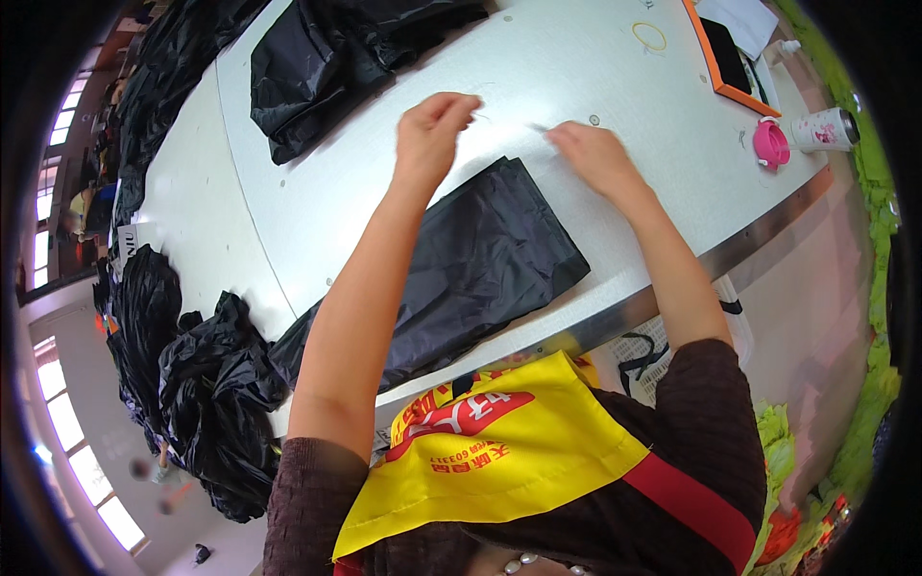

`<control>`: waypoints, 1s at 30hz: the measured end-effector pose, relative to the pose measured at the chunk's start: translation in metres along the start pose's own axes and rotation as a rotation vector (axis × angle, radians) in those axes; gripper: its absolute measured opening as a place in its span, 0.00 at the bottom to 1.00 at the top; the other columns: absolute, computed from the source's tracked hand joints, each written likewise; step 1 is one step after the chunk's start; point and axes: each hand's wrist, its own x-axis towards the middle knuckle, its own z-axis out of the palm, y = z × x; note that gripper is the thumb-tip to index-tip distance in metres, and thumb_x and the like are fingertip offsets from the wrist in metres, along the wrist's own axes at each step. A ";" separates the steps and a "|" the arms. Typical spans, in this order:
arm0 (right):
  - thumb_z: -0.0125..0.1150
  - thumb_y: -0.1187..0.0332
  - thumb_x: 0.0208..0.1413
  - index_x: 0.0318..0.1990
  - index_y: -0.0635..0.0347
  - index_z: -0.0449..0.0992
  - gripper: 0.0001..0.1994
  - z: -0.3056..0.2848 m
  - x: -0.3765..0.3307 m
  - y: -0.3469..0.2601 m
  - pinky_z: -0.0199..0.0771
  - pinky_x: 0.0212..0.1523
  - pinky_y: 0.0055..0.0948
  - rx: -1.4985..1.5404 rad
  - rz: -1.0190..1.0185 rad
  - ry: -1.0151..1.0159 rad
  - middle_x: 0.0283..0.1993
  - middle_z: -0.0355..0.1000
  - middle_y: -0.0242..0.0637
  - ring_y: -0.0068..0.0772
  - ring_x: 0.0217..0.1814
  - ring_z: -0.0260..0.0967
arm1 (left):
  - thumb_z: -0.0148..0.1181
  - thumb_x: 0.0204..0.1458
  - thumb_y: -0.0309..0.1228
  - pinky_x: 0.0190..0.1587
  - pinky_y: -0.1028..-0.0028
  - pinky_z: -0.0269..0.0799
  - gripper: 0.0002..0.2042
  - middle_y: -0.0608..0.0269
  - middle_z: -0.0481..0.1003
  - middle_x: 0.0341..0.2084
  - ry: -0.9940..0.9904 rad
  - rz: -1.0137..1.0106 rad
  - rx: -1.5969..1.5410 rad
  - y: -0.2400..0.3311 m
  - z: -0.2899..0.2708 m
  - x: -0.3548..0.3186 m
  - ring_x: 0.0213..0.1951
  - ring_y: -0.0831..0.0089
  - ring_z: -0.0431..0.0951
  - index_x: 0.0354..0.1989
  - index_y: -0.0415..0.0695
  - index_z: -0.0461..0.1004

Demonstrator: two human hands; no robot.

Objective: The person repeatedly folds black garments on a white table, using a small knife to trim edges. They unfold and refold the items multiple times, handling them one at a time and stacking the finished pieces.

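Observation:
My left hand (432, 142) is raised over the white table, its thumb and fingers pinched together. A faint thread-like line shows beside its fingertips, but what the pinch holds is too small to make out. Across from it my right hand (594, 158) is closed too, with a small thin grey thing (537, 127) poking out from its fingertips, blurred. Below both hands lies a folded piece of black, slightly shiny fabric (490, 259), flat along the near table edge. Neither hand touches it; my left forearm crosses over part of it.
Another black fabric bundle (322, 72) lies farther back. Crumpled black fabric (216, 384) hangs over the left edge. To the right are a yellow ring (649, 36), an orange-edged tray (718, 67), a pink cup-like lid (771, 144) and a white bottle (821, 130). Bright green fabric (879, 221) lies beyond.

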 end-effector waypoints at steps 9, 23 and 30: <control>0.52 0.61 0.56 0.51 0.60 0.69 0.18 -0.057 -0.068 0.113 0.63 0.53 0.37 -0.942 0.130 0.485 0.50 0.67 0.48 0.50 0.54 0.62 | 0.49 0.57 0.34 0.40 0.76 0.66 0.17 0.61 0.72 0.39 1.103 -0.107 0.004 -0.075 -0.222 -0.207 0.38 0.77 0.69 0.53 0.41 0.63; 0.48 0.44 0.53 0.59 0.56 0.62 0.31 0.143 -0.102 -0.118 0.37 0.63 0.55 -0.640 -0.464 0.071 0.63 0.55 0.45 0.48 0.67 0.45 | 0.50 0.50 0.57 0.38 0.58 0.68 0.31 0.47 0.75 0.26 1.052 -0.726 0.775 -0.171 -0.263 -0.387 0.33 0.46 0.75 0.51 0.43 0.56; 0.47 0.49 0.56 0.60 0.60 0.59 0.30 0.145 -0.091 -0.140 0.38 0.66 0.50 -0.518 -0.520 0.023 0.65 0.52 0.47 0.48 0.68 0.44 | 0.61 0.47 0.48 0.27 0.69 0.66 0.28 0.60 0.71 0.21 1.266 -0.389 0.477 -0.203 -0.274 -0.415 0.21 0.67 0.70 0.45 0.38 0.61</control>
